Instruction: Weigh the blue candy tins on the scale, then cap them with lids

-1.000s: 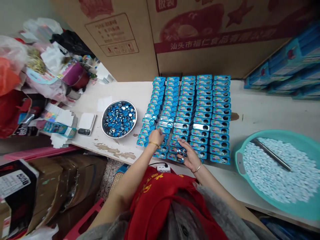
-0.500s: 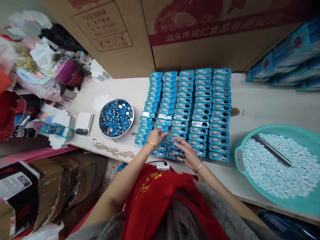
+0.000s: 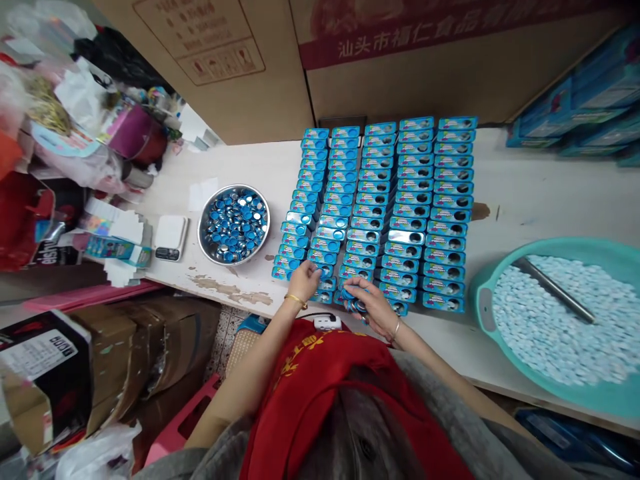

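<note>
Small blue printed boxes [image 3: 380,200] stand in several columns on the table. In the left columns, round blue caps sit in the openings; the right columns show dark open holes. My left hand [image 3: 303,283] is over the near end of the left columns, thumb and fingers pinched together at a box top; whatever lies between the fingertips is hidden. Just to its right, my right hand [image 3: 376,308] curls around several round blue and silver caps [image 3: 356,305], above the near end of the middle columns. More such caps fill a steel bowl [image 3: 201,248] on the left.
A white scale [image 3: 170,235] is left of the bowl. On the right, a turquoise basin [image 3: 484,293] holds pale blue tablets and a metal tube [image 3: 557,291]. Large cartons [image 3: 270,113] stand behind the boxes, and blue packs [image 3: 575,120] are stacked at far right.
My left hand has shifted slightly toward me along the second column, still pinched. My right hand stays close by with its caps. The camera view has tilted and shifted a little.
</note>
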`<act>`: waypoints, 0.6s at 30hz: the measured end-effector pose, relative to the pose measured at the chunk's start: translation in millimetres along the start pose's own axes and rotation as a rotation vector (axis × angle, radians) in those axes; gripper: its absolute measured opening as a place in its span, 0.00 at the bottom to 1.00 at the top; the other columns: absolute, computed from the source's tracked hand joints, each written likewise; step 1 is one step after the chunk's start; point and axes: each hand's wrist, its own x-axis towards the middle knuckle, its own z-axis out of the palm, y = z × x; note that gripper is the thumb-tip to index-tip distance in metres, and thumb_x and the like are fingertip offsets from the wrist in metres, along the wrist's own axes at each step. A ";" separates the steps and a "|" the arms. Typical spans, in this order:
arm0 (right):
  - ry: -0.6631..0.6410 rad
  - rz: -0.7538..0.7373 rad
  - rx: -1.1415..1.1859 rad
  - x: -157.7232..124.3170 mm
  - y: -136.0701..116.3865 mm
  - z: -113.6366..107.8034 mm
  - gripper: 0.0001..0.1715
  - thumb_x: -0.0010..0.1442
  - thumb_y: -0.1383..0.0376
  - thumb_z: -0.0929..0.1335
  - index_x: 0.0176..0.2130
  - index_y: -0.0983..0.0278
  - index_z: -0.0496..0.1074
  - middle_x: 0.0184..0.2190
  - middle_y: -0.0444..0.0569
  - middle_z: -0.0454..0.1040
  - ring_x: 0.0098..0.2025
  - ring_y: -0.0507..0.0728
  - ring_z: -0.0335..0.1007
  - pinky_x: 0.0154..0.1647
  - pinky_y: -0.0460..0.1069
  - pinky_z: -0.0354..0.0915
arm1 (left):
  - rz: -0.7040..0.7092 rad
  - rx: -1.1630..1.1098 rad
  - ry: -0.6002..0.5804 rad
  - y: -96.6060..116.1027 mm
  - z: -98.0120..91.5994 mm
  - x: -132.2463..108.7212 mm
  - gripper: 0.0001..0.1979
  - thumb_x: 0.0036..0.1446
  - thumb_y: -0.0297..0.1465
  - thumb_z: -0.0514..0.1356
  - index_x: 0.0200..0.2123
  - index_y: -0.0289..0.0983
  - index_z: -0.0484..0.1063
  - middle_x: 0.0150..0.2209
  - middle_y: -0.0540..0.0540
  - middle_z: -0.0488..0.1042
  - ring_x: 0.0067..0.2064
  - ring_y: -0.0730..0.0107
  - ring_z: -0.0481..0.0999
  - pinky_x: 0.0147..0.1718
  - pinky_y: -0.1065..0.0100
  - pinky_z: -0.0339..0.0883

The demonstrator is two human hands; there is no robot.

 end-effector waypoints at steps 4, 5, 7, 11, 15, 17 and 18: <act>0.062 -0.004 0.007 3.4 0.3 -8.5 0.19 0.46 0.53 0.73 0.33 0.61 0.68 0.22 0.39 0.66 0.18 0.48 0.61 0.10 0.41 0.52 | -0.040 0.233 0.007 14.2 -4.9 16.5 0.07 0.49 0.34 0.62 0.25 0.37 0.68 0.30 0.45 0.73 0.40 0.61 0.74 0.39 0.65 0.64; 0.071 -0.005 0.008 3.6 -0.2 -9.6 0.19 0.46 0.52 0.73 0.33 0.61 0.68 0.22 0.39 0.66 0.17 0.48 0.60 0.10 0.41 0.51 | -0.058 0.283 -0.003 18.3 -4.9 20.6 0.08 0.48 0.35 0.63 0.24 0.37 0.69 0.31 0.43 0.74 0.41 0.58 0.74 0.39 0.64 0.64; 0.086 -0.008 0.011 3.0 -2.0 -9.8 0.20 0.46 0.52 0.73 0.33 0.61 0.69 0.23 0.39 0.66 0.17 0.48 0.59 0.10 0.42 0.51 | -0.092 0.365 -0.028 24.9 -4.6 28.2 0.10 0.47 0.36 0.64 0.24 0.36 0.70 0.34 0.40 0.74 0.43 0.54 0.74 0.41 0.62 0.64; 0.101 -0.020 0.019 0.3 -7.8 -5.2 0.21 0.47 0.49 0.72 0.33 0.61 0.70 0.22 0.39 0.64 0.16 0.46 0.56 0.11 0.42 0.51 | -0.107 0.455 -0.058 28.0 -7.0 36.2 0.13 0.47 0.39 0.65 0.27 0.34 0.72 0.36 0.37 0.75 0.44 0.52 0.74 0.41 0.61 0.64; 0.099 -0.029 0.021 0.0 -12.0 -1.0 0.23 0.46 0.48 0.72 0.33 0.63 0.72 0.22 0.40 0.65 0.16 0.46 0.55 0.10 0.42 0.50 | -0.045 0.460 -0.023 26.1 -10.7 27.2 0.14 0.48 0.40 0.64 0.27 0.34 0.72 0.34 0.37 0.74 0.43 0.53 0.74 0.40 0.61 0.64; 0.116 -0.029 0.027 1.5 -11.2 -0.7 0.23 0.46 0.48 0.72 0.33 0.63 0.72 0.21 0.40 0.66 0.15 0.46 0.55 0.09 0.42 0.49 | 0.019 0.436 0.001 25.8 -8.5 15.8 0.12 0.52 0.40 0.62 0.29 0.36 0.72 0.32 0.41 0.74 0.41 0.58 0.74 0.39 0.64 0.63; 0.126 -0.027 0.031 2.5 -10.1 -0.8 0.23 0.46 0.48 0.72 0.33 0.63 0.72 0.21 0.40 0.66 0.15 0.46 0.55 0.09 0.42 0.49 | 0.062 0.401 0.007 25.6 -5.8 8.8 0.12 0.55 0.40 0.59 0.32 0.36 0.72 0.31 0.43 0.74 0.39 0.62 0.74 0.37 0.67 0.63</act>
